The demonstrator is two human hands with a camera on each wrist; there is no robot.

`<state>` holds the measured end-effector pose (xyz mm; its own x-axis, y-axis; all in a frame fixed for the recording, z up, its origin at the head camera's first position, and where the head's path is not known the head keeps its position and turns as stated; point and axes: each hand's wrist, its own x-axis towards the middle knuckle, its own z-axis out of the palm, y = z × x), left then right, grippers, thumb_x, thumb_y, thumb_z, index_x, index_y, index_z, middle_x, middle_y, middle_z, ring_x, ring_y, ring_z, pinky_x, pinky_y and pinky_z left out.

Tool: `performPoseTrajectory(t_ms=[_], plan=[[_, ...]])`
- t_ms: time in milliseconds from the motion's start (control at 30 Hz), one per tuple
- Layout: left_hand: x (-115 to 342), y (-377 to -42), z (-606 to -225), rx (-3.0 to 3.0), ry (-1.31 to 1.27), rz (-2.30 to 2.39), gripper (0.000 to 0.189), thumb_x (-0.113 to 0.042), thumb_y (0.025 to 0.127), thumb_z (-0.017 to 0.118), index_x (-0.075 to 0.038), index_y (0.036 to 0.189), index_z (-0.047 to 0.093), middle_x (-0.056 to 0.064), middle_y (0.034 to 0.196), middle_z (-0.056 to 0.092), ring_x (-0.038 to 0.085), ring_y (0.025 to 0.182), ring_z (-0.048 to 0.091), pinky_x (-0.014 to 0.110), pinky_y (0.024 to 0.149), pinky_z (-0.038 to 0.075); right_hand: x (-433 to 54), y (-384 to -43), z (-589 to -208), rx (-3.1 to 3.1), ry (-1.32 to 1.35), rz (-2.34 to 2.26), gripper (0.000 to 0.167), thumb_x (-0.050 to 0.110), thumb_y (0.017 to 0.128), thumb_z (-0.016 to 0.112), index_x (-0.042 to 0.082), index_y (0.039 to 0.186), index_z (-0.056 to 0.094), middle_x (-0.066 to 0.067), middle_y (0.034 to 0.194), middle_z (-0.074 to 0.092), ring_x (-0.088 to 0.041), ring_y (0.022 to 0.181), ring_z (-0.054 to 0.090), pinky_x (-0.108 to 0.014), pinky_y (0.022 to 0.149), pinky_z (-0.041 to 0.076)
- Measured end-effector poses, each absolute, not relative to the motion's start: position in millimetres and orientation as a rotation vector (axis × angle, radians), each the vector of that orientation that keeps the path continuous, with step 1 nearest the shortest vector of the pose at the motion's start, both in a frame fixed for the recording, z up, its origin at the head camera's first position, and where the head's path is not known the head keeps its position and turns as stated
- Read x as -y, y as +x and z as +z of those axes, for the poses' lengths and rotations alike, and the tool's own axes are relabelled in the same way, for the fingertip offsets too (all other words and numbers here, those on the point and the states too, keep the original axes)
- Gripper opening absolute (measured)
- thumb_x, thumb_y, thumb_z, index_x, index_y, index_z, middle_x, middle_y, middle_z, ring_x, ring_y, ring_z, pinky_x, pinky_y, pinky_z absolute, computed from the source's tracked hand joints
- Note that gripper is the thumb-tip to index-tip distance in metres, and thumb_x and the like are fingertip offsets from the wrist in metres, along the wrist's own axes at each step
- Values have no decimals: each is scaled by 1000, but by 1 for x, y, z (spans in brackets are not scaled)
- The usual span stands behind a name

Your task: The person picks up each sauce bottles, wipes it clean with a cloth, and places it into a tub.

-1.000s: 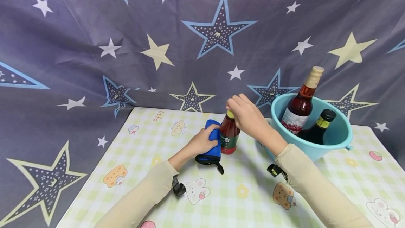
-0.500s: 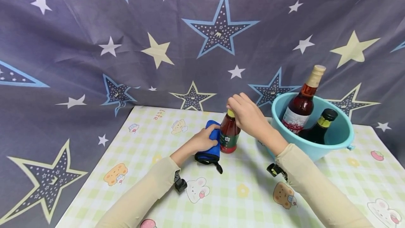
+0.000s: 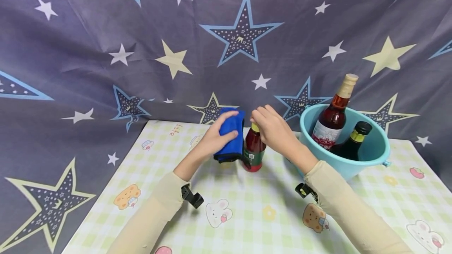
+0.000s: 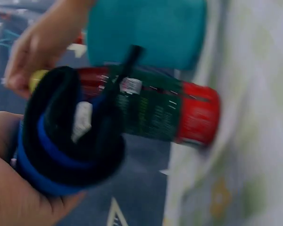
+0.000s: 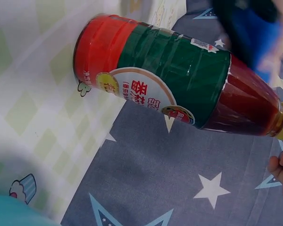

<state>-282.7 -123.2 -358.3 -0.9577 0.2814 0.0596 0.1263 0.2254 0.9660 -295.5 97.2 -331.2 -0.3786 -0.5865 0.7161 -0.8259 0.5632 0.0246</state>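
Note:
My left hand (image 3: 211, 139) grips a rolled blue cloth (image 3: 229, 136) with black edging, raised just left of a ketchup bottle (image 3: 254, 150). In the left wrist view the roll's layered end (image 4: 80, 165) shows a dark inner side and a white tag, with a black strap hanging across the bottle. The bottle stands upright on the table, a red band at its base and a green label (image 5: 177, 70) round its body. Curled over its yellow cap, my right hand (image 3: 277, 131) pinches the top and hides most of the cap.
A light blue bucket (image 3: 344, 164) stands to the right, holding a tall red-brown bottle (image 3: 330, 122) and a dark bottle with a black cap (image 3: 353, 142). Behind the checked tablecloth (image 3: 247, 214) hangs a star-patterned curtain (image 3: 212, 77).
My left hand has lifted the blue cloth upward along the bottle's left side and tilted it. The right hand stays at the cap, and the bottle keeps its place.

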Motion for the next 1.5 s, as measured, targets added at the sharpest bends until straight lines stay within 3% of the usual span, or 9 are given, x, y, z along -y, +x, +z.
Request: performPoseTrajectory(t_ms=[167,333,967,1200,1500], plan=[[119,-278,-341,-2090,394,2204,56,-18,102,60,-44,148,42,10,153,36,37,128,52,46,89,56,-97,-296,-332,2106,1119,450,13,5,103,56,4,91,53,-6,78,46,-24,73,37,-34,70,34],[111,-275,-346,-1902,382,2339,58,-12,101,61,-36,149,42,13,150,38,35,128,51,45,91,56,-96,-296,-334,2109,1116,459,13,6,103,55,4,91,52,-6,78,44,-23,73,36,-35,70,33],[112,-276,-370,-2134,361,1965,55,-21,101,61,-43,149,43,6,156,38,33,129,52,42,93,52,-95,-296,-335,2134,1100,431,13,6,104,54,3,91,52,-7,78,47,-24,73,36,-35,71,34],[114,-276,-378,-2154,375,1847,55,-25,103,57,-45,151,37,7,159,33,35,135,47,48,102,47,-97,-296,-334,2116,1111,447,16,9,106,51,3,92,54,-7,80,50,-24,74,39,-35,71,36],[116,-274,-379,-2170,331,1788,55,-25,103,56,-48,149,37,9,159,31,37,133,48,49,100,48,-97,-296,-333,2117,1109,460,11,5,104,53,3,93,55,-7,80,51,-24,74,39,-35,72,37]])
